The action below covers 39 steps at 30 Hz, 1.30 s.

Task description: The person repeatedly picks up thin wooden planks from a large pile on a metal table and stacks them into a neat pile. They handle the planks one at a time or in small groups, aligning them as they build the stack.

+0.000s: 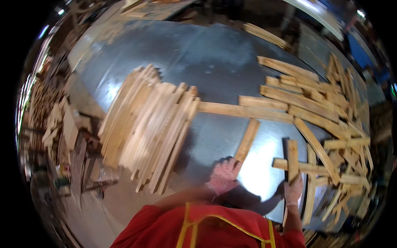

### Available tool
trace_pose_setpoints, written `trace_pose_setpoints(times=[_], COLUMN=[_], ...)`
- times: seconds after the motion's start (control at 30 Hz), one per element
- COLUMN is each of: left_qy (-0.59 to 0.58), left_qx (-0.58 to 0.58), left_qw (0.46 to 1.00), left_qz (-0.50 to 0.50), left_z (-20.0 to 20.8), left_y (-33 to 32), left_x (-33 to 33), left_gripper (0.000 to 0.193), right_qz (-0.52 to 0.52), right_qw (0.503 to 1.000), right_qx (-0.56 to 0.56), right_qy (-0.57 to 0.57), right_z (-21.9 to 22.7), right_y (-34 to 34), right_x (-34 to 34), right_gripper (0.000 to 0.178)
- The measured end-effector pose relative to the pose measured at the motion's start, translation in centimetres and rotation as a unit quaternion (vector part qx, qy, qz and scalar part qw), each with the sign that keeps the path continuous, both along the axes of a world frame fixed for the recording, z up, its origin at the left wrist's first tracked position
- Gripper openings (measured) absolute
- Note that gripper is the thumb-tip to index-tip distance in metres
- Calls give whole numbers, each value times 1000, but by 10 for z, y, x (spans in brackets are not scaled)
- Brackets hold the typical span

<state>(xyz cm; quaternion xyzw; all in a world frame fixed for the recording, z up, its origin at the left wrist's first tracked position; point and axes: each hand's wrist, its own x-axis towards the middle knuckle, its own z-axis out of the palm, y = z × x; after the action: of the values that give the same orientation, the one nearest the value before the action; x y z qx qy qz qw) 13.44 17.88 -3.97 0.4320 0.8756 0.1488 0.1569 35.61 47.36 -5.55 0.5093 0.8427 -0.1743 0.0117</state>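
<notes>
My left hand (223, 177), in a pale glove, is closed on the near end of a short wooden slat (248, 141), which slants away over the metal table (209, 138). The slat's far end lies close to a long wooden strip (223, 109). To the right, my right hand (293, 191), also gloved, grips the lower end of another short wooden slat (292, 156). That piece crosses in front of a lying strip (312, 168) beside the jumbled wood. Its fingers are partly hidden behind the slat.
A stack of long wooden strips (151, 128) lies on the table's left, some overhanging the near edge. Loose wooden pieces (306, 99) heap up along the right side. More scrap wood (51, 120) is piled at the far left. A bundle of slats (265, 35) sits at the back.
</notes>
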Motion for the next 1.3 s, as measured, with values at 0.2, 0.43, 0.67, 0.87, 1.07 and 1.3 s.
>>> trace_pose_setpoints(times=[0.2, 0.43, 0.67, 0.87, 1.07, 1.3], left_qy=[-128, -248, -134, 64, 210, 225], left_qx=[171, 264, 68, -12, 35, 51], left_qw=[970, 893, 955, 984, 964, 950], left_qz=[115, 267, 257, 166, 160, 208], left_z=[-41, -3, 9, -5, 15, -29], left_y=[-17, -68, -126, -147, -183, -193], left_x=[9, -47, -79, -66, -73, -83], left_gripper=[78, 85, 81, 56, 52, 58], right_qz=[46, -103, 188, 439, 472, 582], right_qw=[937, 740, 764, 883, 872, 796], right_qx=[-217, -494, -596, 10, 126, 73], right_qy=[270, 445, 160, 166, -42, -149], right_z=[-11, -42, -21, -26, -17, 33], right_y=[-18, -86, -241, -114, -89, -104], right_x=[-53, -205, -281, -374, -386, -282], right_gripper=[88, 59, 53, 75, 87, 68])
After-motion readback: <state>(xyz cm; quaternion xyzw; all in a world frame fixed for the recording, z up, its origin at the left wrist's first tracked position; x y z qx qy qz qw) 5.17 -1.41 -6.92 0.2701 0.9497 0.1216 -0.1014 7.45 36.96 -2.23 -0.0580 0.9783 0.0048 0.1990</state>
